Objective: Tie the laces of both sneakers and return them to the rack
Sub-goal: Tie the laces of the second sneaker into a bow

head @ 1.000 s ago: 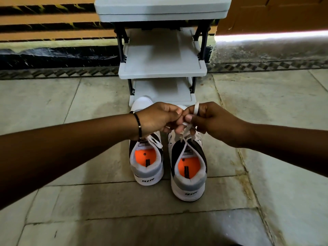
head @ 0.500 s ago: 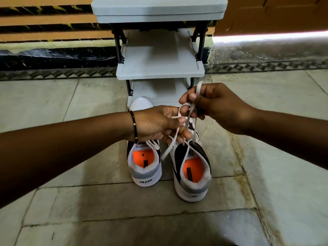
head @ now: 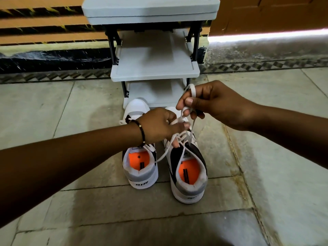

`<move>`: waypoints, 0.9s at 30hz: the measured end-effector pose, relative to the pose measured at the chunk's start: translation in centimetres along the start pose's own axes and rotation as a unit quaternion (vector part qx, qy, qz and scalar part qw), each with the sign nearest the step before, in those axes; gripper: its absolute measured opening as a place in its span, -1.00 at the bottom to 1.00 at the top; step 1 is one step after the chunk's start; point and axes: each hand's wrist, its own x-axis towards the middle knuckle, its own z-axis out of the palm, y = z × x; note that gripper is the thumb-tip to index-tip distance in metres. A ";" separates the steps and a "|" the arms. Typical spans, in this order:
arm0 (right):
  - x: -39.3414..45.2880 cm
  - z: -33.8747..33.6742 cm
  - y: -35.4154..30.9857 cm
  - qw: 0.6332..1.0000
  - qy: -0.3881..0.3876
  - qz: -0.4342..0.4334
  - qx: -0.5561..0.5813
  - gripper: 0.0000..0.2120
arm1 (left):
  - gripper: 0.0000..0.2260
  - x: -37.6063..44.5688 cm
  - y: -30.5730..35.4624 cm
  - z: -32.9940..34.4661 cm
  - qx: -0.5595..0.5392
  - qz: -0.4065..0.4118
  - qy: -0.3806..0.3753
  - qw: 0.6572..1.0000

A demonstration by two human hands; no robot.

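Note:
Two white sneakers with orange insoles stand side by side on the floor, heels toward me: the left sneaker (head: 142,172) and the right sneaker (head: 189,176). Both hands work the right sneaker's white lace (head: 190,137) above its tongue. My left hand (head: 159,126) pinches one strand low over the eyelets. My right hand (head: 211,103) holds the other strand higher, looped over a finger. A loose lace end trails down between the shoes. The grey shoe rack (head: 154,68) stands just beyond the toes.
The rack has several empty shelves and stands against a wall with orange and black stripes (head: 44,23). Tiled stone floor (head: 266,174) spreads all around the sneakers. A black bracelet (head: 141,132) circles my left wrist.
My right hand has lifted up and to the right, drawing its strand away from the shoe. My left hand has stayed low over the eyelets, and the two hands have come apart.

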 end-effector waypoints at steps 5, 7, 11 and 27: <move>-0.1 -0.1 0.1 1.000 0.002 -0.009 -0.007 -0.76 | -0.62 -0.3 0.6 0.6 -0.009 -0.016 0.103 0.995; 0.0 0.0 0.2 1.000 0.010 -0.011 0.001 -0.75 | -0.79 -0.6 1.1 0.5 -0.152 -0.030 0.115 0.981; 0.2 -0.1 0.2 0.999 0.031 -0.014 0.027 -0.76 | -0.92 -1.0 1.8 0.5 -0.358 -0.097 0.080 0.925; -0.9 -2.0 1.3 0.969 0.228 0.087 0.024 -0.70 | -0.73 -1.7 -2.0 -3.0 -0.289 -0.088 0.217 0.928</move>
